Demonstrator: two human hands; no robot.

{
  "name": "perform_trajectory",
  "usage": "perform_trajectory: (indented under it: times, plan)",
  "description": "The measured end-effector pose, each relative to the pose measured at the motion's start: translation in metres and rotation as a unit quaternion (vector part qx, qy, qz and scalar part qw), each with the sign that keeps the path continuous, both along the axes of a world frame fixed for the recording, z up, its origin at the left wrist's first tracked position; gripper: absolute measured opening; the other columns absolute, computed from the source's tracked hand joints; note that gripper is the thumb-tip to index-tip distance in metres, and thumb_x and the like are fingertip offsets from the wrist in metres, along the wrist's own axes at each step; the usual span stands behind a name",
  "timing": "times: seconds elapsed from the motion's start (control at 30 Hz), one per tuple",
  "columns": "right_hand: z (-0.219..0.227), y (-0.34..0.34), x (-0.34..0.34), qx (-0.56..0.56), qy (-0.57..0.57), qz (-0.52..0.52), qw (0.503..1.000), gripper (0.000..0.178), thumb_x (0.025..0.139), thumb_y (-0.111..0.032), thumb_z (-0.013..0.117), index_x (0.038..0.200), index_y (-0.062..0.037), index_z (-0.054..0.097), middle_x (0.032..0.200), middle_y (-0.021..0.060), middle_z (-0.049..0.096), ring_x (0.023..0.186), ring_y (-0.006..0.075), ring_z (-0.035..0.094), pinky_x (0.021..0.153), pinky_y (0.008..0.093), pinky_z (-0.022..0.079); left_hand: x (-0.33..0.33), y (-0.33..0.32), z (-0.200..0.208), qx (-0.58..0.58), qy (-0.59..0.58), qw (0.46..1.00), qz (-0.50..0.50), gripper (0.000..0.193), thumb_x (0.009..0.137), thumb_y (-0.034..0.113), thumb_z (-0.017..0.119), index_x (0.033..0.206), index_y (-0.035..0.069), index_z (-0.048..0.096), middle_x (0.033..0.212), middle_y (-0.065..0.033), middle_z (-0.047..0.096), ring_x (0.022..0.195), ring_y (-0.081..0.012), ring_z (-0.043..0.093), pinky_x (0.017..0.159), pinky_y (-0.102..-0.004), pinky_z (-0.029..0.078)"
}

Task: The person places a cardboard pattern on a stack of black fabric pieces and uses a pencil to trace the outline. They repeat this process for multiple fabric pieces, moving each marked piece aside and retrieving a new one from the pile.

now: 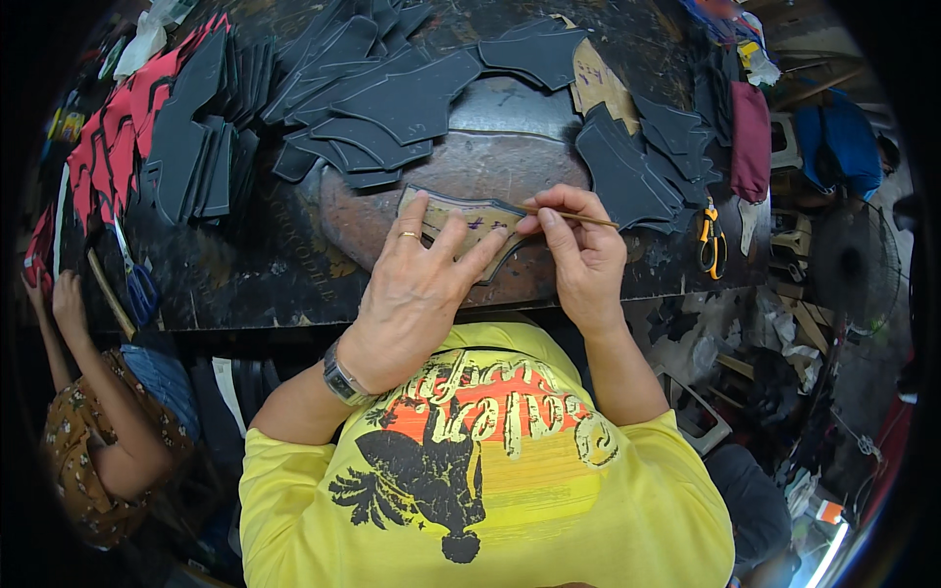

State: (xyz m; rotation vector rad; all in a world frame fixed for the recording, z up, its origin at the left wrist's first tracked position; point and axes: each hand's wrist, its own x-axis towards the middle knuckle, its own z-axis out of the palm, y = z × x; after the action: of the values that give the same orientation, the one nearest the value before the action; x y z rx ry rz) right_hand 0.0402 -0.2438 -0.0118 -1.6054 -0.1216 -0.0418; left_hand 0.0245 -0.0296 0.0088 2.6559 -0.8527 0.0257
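Observation:
My left hand (412, 284) lies with fingers spread, pressing a tan cardboard template (480, 221) flat. Beneath the template is a black cut piece (504, 259), its dark edge showing along the curved lower right side. In my right hand (591, 263), thumb and fingers pinch a thin brown pen-like stick (594, 221). Its tip meets the template's upper right edge, where a dark border runs. Both hands are over a worn brown slab (368, 211) on the dark table.
Black cut pieces (392, 98) are heaped beyond my hands, with more (642, 167) at right. A cardboard template (600, 83) pokes out there. Orange-handled snips (710, 240) lie right; blue-handled scissors (142, 292) and red pieces (118, 127) lie left. Another person's hands (69, 304) work at far left.

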Motion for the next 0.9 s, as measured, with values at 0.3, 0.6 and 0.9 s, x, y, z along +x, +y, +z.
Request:
perform_trajectory:
  times: [0.3, 0.6, 0.9]
  plan:
    - [-0.007, 0.006, 0.003, -0.129, -0.065, 0.016, 0.989, 0.013, 0.106, 0.001, 0.061, 0.117, 0.0033, 0.067, 0.108, 0.0067, 0.068, 0.091, 0.0122, 0.070, 0.083, 0.0257, 0.056, 0.005, -0.003, 0.007, 0.014, 0.033, 0.999, -0.013, 0.055, 0.090, 0.007, 0.064, 0.145, 0.012, 0.060, 0.129, -0.0149, 0.056, 0.131, -0.0507, 0.048, 0.117, -0.0550, 0.039]
    - [-0.009, 0.009, 0.006, -0.166, -0.096, 0.015, 0.981, 0.012, 0.104, 0.003, 0.062, 0.114, 0.0045, 0.069, 0.108, 0.0081, 0.070, 0.089, 0.0129, 0.070, 0.082, 0.0253, 0.056, 0.006, -0.004, 0.010, 0.013, 0.014, 1.000, -0.010, 0.053, 0.091, 0.007, 0.064, 0.144, 0.012, 0.061, 0.126, -0.0136, 0.057, 0.127, -0.0490, 0.049, 0.113, -0.0530, 0.043]
    - [0.005, -0.002, 0.010, -0.237, -0.104, 0.054, 0.964, 0.010, 0.100, 0.004, 0.063, 0.109, 0.0029, 0.068, 0.102, 0.0096, 0.071, 0.087, 0.0168, 0.070, 0.080, 0.0291, 0.055, 0.009, -0.005, 0.016, -0.002, 0.019, 1.000, 0.005, 0.050, 0.089, 0.008, 0.068, 0.139, 0.012, 0.062, 0.123, -0.0124, 0.057, 0.125, -0.0479, 0.051, 0.104, -0.0527, 0.047]
